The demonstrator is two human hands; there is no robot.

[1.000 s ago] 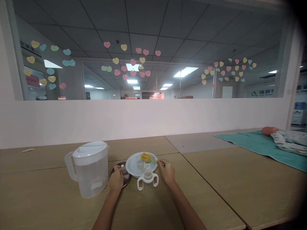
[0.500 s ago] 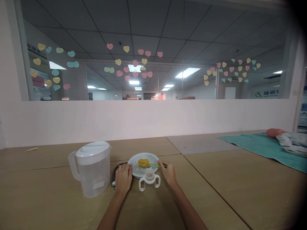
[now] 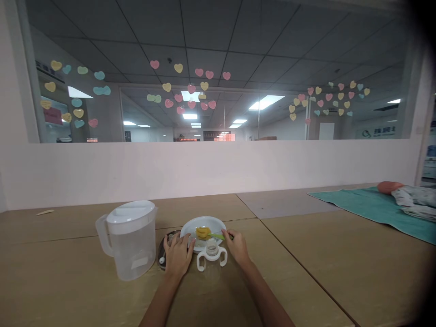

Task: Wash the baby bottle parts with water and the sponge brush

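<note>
My right hand [image 3: 237, 246] is closed on the green handle of a sponge bottle brush [image 3: 214, 235]. The brush's yellow head [image 3: 203, 233] rests in a white bowl [image 3: 218, 222]. My left hand [image 3: 179, 255] is open, its fingers spread at the bowl's near left rim; two fingertips reach over the edge. Between my hands and in front of the bowl stands a clear baby bottle [image 3: 211, 247] with white side handles [image 3: 200, 261], its mouth uncovered. A dark round tray [image 3: 162, 250] is partly hidden behind my left hand, with a small white-tipped item on it.
A translucent lidded pitcher [image 3: 134, 243] stands to the left on the wooden table [image 3: 306, 236]. At the far right lies a teal towel [image 3: 361, 206] with a doll-like bundle [image 3: 413, 200] on it. A white wall [image 3: 204, 168] with a window borders the table's back.
My left hand has shifted slightly right, its fingers spreading more over the bowl's rim. My right hand, still on the brush, has moved slightly left.
</note>
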